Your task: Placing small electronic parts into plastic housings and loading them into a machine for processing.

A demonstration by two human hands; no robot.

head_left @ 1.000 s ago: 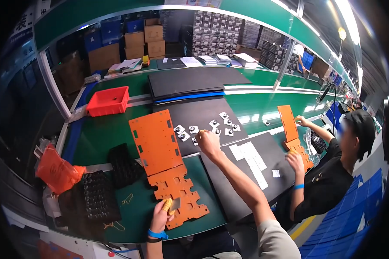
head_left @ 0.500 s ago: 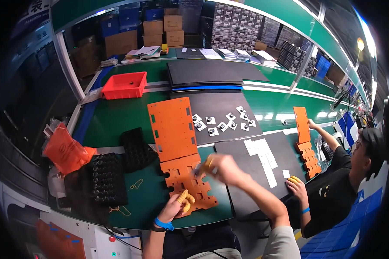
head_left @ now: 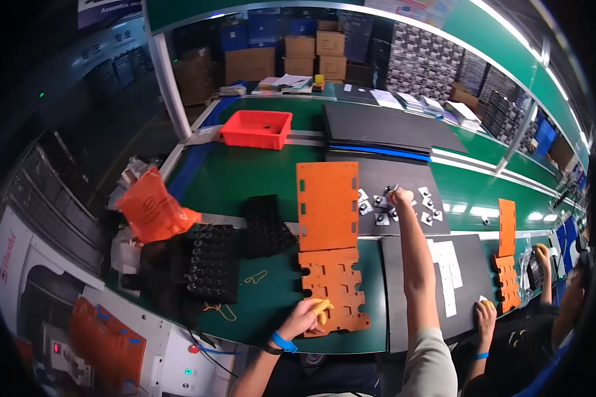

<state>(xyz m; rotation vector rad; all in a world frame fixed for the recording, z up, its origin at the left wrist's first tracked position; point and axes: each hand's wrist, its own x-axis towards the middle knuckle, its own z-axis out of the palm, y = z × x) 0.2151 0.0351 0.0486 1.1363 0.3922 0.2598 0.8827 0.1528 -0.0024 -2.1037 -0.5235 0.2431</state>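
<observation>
My right hand reaches far over a dark mat strewn with several small white squares, each bearing a black round part. Its fingertips are pinched at one such square, which seems tilted; the fingers partly hide it. Close to me, my left hand, with yellow finger covers, rests its curled fingers on the lower orange panel, which has notched edges and cut-outs. What lies inside those fingers is hidden. Beyond it stretches a flat orange panel with slots along both sides.
Left of the panels are black trays of round parts, yellow bands and an orange bag. A red bin stands farther back. At right, white cut pieces lie on a dark board, beside another person's hand.
My right hand has moved from above the lower orange panel out to the white squares. My left hand stays at the panel. The whole view has shifted, with things now farther right.
</observation>
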